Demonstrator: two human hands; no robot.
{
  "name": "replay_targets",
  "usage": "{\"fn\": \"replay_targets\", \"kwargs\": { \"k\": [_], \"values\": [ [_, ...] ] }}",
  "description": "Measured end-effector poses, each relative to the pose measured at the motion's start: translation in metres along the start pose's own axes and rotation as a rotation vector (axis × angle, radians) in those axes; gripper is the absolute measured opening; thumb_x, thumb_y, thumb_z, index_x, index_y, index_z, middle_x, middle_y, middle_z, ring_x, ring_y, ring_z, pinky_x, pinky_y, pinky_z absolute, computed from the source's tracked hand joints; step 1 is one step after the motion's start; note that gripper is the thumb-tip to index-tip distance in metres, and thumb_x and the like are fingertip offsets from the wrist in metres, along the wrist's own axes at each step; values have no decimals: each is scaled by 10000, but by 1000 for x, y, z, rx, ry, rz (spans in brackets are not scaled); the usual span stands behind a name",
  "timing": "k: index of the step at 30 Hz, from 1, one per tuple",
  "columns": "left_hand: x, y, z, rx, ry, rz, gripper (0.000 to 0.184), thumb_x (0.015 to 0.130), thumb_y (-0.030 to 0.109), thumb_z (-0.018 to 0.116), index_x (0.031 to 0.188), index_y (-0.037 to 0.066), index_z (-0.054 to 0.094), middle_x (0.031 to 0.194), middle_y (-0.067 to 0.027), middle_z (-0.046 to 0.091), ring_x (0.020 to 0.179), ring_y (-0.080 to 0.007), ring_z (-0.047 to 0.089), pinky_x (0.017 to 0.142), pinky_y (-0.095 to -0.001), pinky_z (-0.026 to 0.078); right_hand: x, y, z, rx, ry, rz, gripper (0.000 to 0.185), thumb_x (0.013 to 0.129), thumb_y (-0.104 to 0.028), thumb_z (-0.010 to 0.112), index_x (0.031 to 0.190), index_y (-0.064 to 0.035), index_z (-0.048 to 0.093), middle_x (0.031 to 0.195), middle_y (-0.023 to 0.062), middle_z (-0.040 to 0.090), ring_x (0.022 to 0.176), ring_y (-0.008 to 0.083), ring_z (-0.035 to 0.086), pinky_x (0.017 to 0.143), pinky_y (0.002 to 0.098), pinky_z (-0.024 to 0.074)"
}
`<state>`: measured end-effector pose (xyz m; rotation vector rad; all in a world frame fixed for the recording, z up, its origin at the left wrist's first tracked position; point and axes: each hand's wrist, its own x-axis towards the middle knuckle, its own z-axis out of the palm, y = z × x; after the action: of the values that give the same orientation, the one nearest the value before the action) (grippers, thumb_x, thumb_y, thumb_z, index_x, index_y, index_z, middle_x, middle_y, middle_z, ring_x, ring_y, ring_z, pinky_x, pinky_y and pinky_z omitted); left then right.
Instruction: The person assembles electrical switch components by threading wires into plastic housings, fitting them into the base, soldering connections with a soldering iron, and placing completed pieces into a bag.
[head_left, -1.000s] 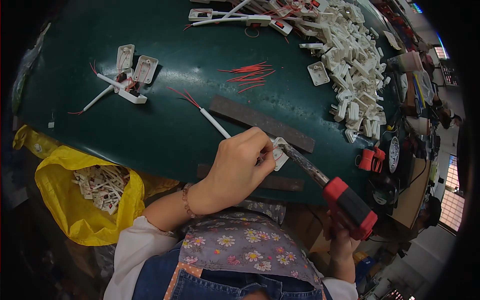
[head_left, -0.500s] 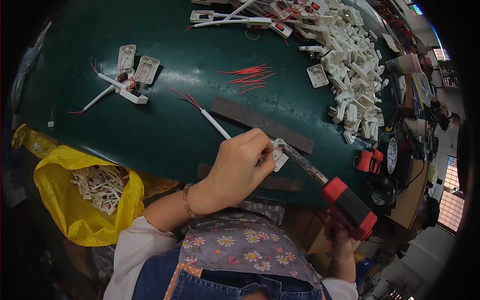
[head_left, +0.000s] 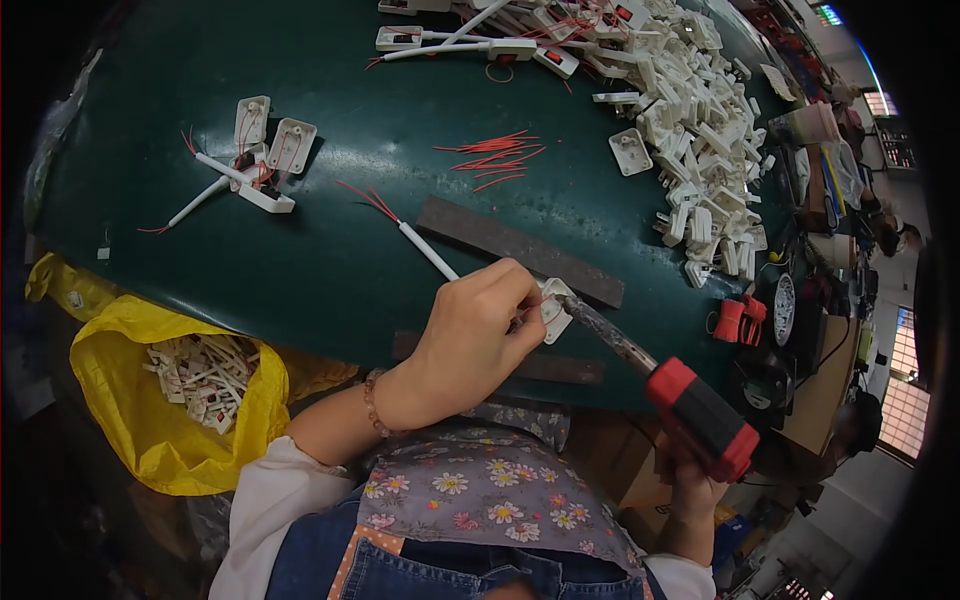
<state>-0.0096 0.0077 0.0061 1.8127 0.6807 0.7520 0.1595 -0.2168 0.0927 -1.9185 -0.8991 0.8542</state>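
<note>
My left hand (head_left: 475, 325) is closed in a pinch at a small white plastic housing (head_left: 554, 318); what its fingertips hold is hidden. A white tube (head_left: 428, 250) with red wires at its far end runs out from behind this hand. My right hand (head_left: 690, 478) grips the red and black handle of a soldering iron (head_left: 703, 420). The iron's dark tip points into the housing, close to my left fingertips. One dark bar (head_left: 520, 250) lies beyond the housing, another (head_left: 560, 370) on the near side.
Loose red wires (head_left: 497, 155) lie mid-table. White housings (head_left: 705, 150) are heaped at the right, wired switch pieces (head_left: 512, 48) at the top. More parts (head_left: 265, 198) lie at the left. A yellow bag (head_left: 180, 450) of parts is below the table edge; red clips (head_left: 738, 322) sit right.
The soldering iron's handle has shifted slightly right and down with my right hand. My left hand has stayed nearly still.
</note>
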Motion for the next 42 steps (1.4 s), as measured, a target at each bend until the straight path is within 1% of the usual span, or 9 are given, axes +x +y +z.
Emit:
{"fn": "replay_targets", "kwargs": {
  "k": [2, 4, 8, 10, 15, 32, 34, 37, 42],
  "values": [
    [0, 0, -1, 3, -2, -3, 115, 722, -27, 639, 765, -15, 533, 748, -132, 558, 666, -304, 595, 590, -370, 470, -5, 2, -3, 107, 43, -49, 597, 802, -506, 671, 1105, -4, 558, 697, 90, 592, 481, 134, 510, 426, 234, 349],
    [1, 1, -3, 67, -12, 10, 113, 739, -38, 668, 813, -21, 584, 767, -85, 602, 630, -161, 609, 583, -257, 488, -6, 7, -6, 171, 47, -98, 630, 822, -518, 650, 1166, -6, 522, 676, 110, 584, 427, 135, 491, 369, 231, 328],
    [1, 2, -2, 66, -17, 8, 117, 731, -51, 662, 813, -23, 583, 769, -87, 608, 621, -159, 602, 577, -254, 484, -7, 12, -3, 238, 23, -118, 621, 838, -506, 636, 1181, -3, 515, 735, 145, 604, 424, 146, 497, 353, 237, 337],
    [1, 3, -1, 26, 17, 9, 126, 716, -38, 657, 776, -14, 549, 746, -124, 573, 642, -279, 610, 566, -338, 484, -7, 15, -1, 248, 27, -125, 632, 841, -506, 632, 1198, 0, 505, 843, 190, 615, 430, 146, 501, 348, 234, 338],
    [1, 4, 0, 37, 14, 9, 124, 722, -39, 659, 787, -13, 556, 752, -121, 579, 643, -262, 619, 569, -323, 491, -5, 24, 2, 290, 26, -152, 685, 839, -504, 633, 1256, 12, 459, 1078, 276, 583, 442, 146, 509, 343, 221, 340],
    [-2, 3, 3, 76, 51, 50, 108, 744, -36, 645, 818, -18, 568, 748, -121, 597, 614, -243, 623, 547, -305, 495, -1, 30, 5, 317, 75, -162, 724, 859, -513, 594, 1287, 39, 403, 1115, 289, 579, 407, 140, 501, 335, 220, 339],
    [-4, 8, 1, 116, -42, -98, 210, 748, 48, 696, 895, -15, 559, 797, -120, 591, 722, -255, 614, 670, -338, 491, 0, 28, 5, 320, 102, -168, 704, 869, -506, 582, 1271, 44, 405, 1107, 283, 582, 399, 138, 496, 332, 224, 346],
    [-7, 21, 6, 501, -77, 38, 518, 713, 248, 759, 1063, -39, 508, 892, -107, 560, 926, -274, 519, 909, -417, 355, 6, 33, 9, 345, 158, -203, 663, 892, -489, 555, 1244, 53, 406, 1089, 272, 587, 386, 136, 487, 327, 231, 358],
    [-12, 12, 17, 644, -41, 204, 489, 735, 204, 729, 1085, -72, 527, 860, -140, 559, 796, -280, 541, 763, -381, 433, 17, 37, 16, 377, 272, -227, 593, 935, -448, 496, 1205, 73, 411, 1089, 263, 579, 369, 137, 468, 334, 246, 391]
  ]
}}
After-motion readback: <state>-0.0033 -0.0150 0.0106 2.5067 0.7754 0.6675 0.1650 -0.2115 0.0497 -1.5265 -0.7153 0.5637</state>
